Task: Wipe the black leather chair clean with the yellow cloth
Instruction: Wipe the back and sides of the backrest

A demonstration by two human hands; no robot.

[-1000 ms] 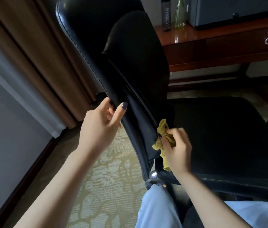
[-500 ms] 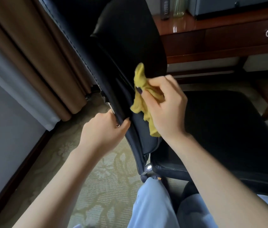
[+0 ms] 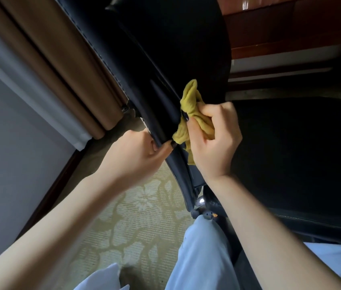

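Booth: Leather fills the view. That's the black leather chair [image 3: 165, 49], backrest smooth and dark with a stitched seam down its edge, top cut off by the frame. Its seat [image 3: 290, 153] is a flat black slab on the right, too dim to read any grain.

Sideline: Beneath it there's carpet [image 3: 136, 216], pale green with a woven leaf pattern. A brown curtain [image 3: 60, 65] hangs in heavy folds at left beside a plain grey wall [image 3: 8, 153]. A glossy reddish desk [image 3: 290, 21] sits top right, mostly out of frame.

Booth: Light blue trousers [image 3: 203, 258] at the bottom, one knee hiding the chair's base. Only a chrome fitting [image 3: 201, 203] peeks out.

Sideline: Look at the left hand [image 3: 132, 155]. It clamps the backrest's edge, thumb on the front, fingers wrapped behind and out of sight.

Booth: And the right hand [image 3: 213, 141] has its fingers curled tight round the yellow cloth [image 3: 190, 101]. It's bunched, crumpled and soft-looking, pressed against the backrest's inner face low down, just above the left thumb. A tail dangles under the palm.

Sideline: Dark polish on both thumbnails. How much cloth sits inside the fist, I can't tell.
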